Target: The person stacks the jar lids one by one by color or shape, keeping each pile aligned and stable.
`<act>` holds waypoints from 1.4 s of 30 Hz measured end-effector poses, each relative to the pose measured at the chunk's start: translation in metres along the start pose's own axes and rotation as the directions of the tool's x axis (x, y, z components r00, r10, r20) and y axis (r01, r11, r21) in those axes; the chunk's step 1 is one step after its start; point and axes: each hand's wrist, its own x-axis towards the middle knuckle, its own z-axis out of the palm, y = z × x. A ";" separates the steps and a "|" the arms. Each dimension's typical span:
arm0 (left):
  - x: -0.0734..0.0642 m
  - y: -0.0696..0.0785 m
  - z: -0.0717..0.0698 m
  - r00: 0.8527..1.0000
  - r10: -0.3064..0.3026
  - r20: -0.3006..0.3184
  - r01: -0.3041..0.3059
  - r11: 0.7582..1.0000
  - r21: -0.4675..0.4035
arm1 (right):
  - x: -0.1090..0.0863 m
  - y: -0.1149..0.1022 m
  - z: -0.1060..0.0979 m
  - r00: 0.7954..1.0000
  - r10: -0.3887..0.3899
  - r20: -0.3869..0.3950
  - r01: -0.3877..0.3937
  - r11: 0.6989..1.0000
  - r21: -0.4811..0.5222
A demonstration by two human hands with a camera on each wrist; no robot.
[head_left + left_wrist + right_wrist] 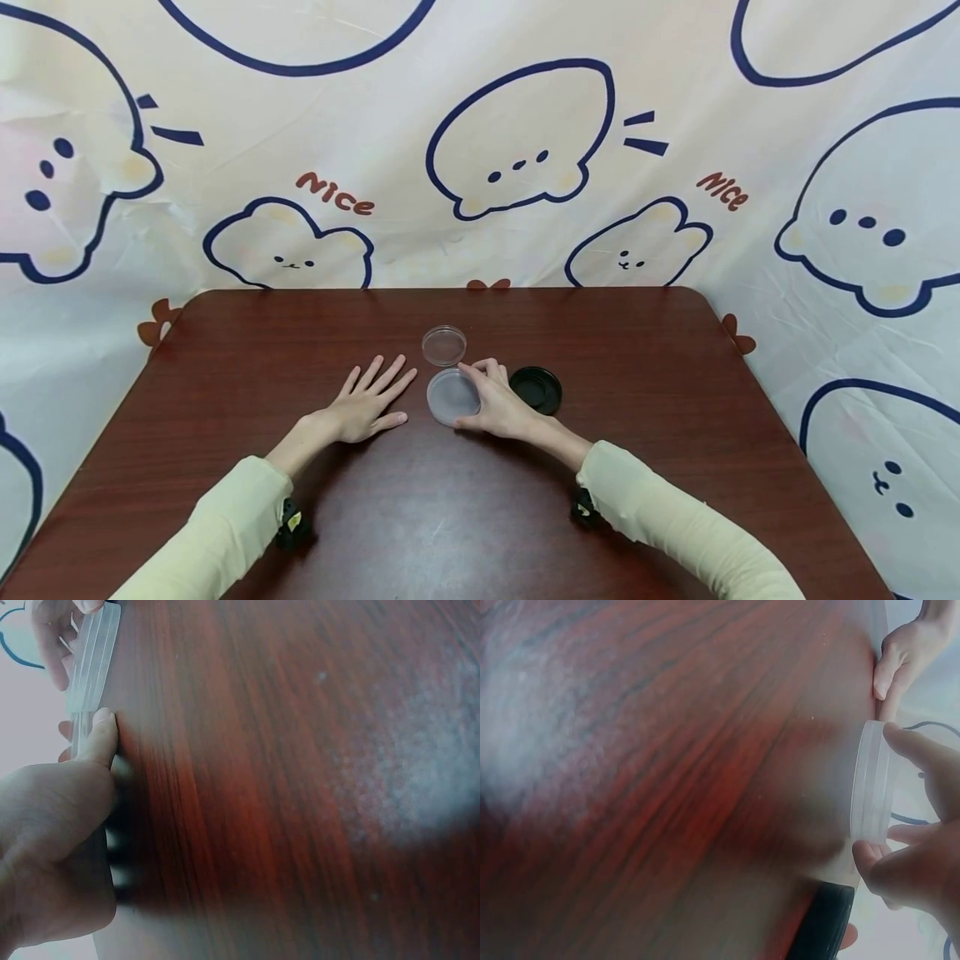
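My left hand (pixel 365 408) lies flat on the table with its fingers spread, left of the round things. With thumb and fingers on opposite sides of its rim, my right hand (pixel 498 406) grips a frosted, translucent round dish (pixel 452 397). In the right wrist view the dish (pixel 868 784) shows a low, ridged side wall. Just behind it is a clear round dish (pixel 444 345) with a see-through middle. A black round lid or shallow dish (pixel 536 389) lies to the right, partly behind my right hand; its black edge (pixel 821 922) shows low in the right wrist view.
The dark reddish-brown wooden table (pixel 420 517) has rounded far corners. A pale cloth (pixel 405 150) with cartoon drawings hangs behind it and along both sides. Black wrist straps (pixel 292 525) show at both cuffs.
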 end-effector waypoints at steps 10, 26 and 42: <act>-0.003 0.010 -0.009 1.000 0.020 -0.016 -0.020 1.000 -0.018 | 0.000 0.002 -0.001 1.000 0.005 0.022 -0.006 1.000 0.018; 0.004 0.005 -0.006 0.998 -0.021 0.052 0.019 1.000 0.024 | 0.047 0.026 -0.030 0.997 0.035 -0.066 -0.022 0.981 0.190; -0.003 0.017 -0.018 0.996 -0.027 0.087 0.027 1.000 0.001 | 0.086 0.044 -0.026 0.991 -0.004 0.132 -0.009 0.996 0.094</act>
